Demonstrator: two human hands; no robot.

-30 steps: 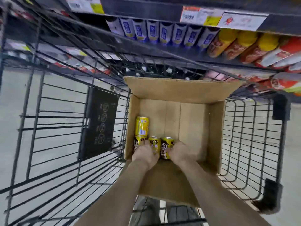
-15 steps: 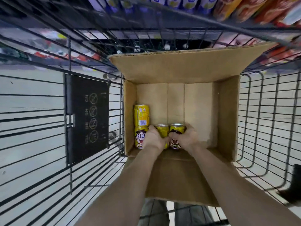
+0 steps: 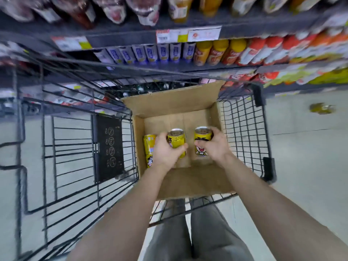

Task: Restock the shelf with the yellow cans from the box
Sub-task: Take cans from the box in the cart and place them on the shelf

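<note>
Head view. An open cardboard box (image 3: pixel 169 104) sat in a black wire shopping cart (image 3: pixel 243 132) facing stocked shelves (image 3: pixel 188 70). The left hand (image 3: pixel 165 151) gripped one yellow can (image 3: pixel 177 140), and the right hand (image 3: pixel 216 146) gripped a second yellow can (image 3: pixel 202 142) bearing a cartoon face; both cans were upright above the box's interior. Two further yellow cans (image 3: pixel 149 147) lay end to end along the box's left wall, partly hidden by the left hand. A dark placard (image 3: pixel 108 147) hung on the cart's inner panel, left of the box. A blurred yellowish object (image 3: pixel 322 108) lay on the floor at right.
</note>
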